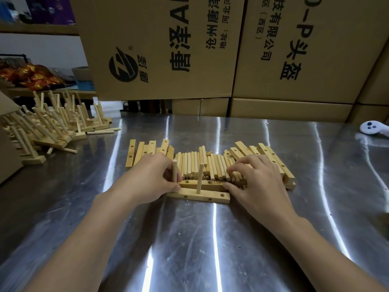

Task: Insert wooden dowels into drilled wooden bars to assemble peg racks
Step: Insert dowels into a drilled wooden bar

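**Head cam.** Brushed-steel table (189, 239), glossy w/ streaked glare, fills the frame. Dead centre lies the near bar (212, 196), a pale square-section wood strip set flat, w/ round drilled holes on its top & front faces. The mid dowel (200, 175), a smooth round stick of the same pale wood, stands upright in its middle hole. The far bar (202, 183), same stock, lies parallel & touching at its 12 o'clock. At 12 again is the pile (212, 165): loose dowels side by side, ends toward the lens, a few riding on top. Spare bars (145, 151) lean in a row at the pile's 10 o'clock, w/ more at its 2 o'clock.

At 10 o'clock of frame is a jumble of racks (52, 125), bars w/ pegs jutting at angles. Brown corrugated cartons (160, 45), black print, wall off 12 o'clock. A white plastic controller (372, 127) sits at 2 o'clock.

L hand (151, 178) comes in from 7 o'clock, palm down. Its thumb & fingertips are pinched round the held dowel (175, 169), upright at the bars' L end. Thumb hides which bar it meets.

R hand (254, 180) comes in from 5 o'clock, palm down, fingers arched w/ tips on the pile's R part. Its thumb is by the far bar's R end. Can't tell if it has hold of a dowel.
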`<state>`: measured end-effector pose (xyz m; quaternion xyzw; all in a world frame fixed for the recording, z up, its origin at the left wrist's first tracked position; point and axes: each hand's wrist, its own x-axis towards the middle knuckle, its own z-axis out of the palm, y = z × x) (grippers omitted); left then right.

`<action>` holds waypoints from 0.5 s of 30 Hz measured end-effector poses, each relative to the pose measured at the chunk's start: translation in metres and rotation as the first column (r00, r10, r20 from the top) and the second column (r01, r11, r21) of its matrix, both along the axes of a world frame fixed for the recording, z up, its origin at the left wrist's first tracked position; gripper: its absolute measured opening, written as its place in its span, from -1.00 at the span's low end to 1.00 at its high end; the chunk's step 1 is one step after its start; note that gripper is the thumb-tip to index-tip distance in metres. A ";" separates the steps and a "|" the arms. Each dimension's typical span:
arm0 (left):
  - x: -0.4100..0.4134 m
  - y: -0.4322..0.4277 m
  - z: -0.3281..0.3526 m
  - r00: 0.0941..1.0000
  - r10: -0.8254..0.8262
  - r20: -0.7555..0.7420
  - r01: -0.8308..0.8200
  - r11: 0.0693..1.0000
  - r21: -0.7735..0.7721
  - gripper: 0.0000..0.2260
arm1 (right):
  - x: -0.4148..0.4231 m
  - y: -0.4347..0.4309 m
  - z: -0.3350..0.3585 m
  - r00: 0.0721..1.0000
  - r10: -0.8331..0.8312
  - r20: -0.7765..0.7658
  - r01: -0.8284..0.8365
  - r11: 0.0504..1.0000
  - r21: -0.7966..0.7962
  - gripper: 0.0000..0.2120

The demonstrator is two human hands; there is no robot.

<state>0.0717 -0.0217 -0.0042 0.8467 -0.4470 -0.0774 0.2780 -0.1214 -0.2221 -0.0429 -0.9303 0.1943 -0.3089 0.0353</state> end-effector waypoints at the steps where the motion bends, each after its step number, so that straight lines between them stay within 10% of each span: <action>1: -0.001 0.000 0.000 1.000 0.003 0.000 -0.003 1.000 0.003 -0.88 | 0.001 0.000 -0.001 1.000 0.006 0.000 -0.006 1.000 -0.003 -0.69; 15: -0.007 0.004 0.007 0.999 0.001 0.032 -0.002 1.000 0.030 -0.84 | -0.001 0.001 0.006 0.969 0.011 0.247 -0.007 1.000 -0.020 -0.92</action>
